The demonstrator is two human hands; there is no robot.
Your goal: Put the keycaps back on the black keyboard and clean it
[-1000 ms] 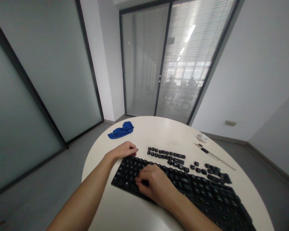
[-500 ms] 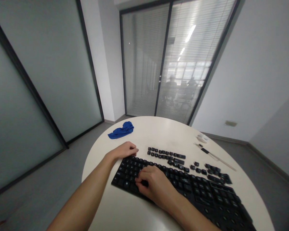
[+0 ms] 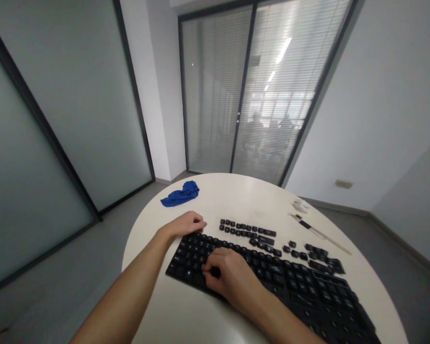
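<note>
A black keyboard (image 3: 272,277) lies at an angle across the near part of the round table, with keycaps absent from part of its right end. My left hand (image 3: 188,223) rests by its upper left corner, fingers curled; what they hold, if anything, is hidden. Over the left-middle keys, my right hand (image 3: 224,273) is closed in a pinch, and whatever lies between its fingertips cannot be made out. Behind the keyboard, loose keycaps (image 3: 247,230) stand in two rows, and several more keycaps (image 3: 318,253) are grouped to the right.
On the white table (image 3: 236,191), a crumpled blue cloth (image 3: 181,195) lies at the back left. A thin brush-like tool (image 3: 320,231) and a small white object (image 3: 301,206) are near the right edge. Glass panels and walls stand behind.
My right hand has shifted very slightly over the keys, still pinched. My left hand has stayed almost in place.
</note>
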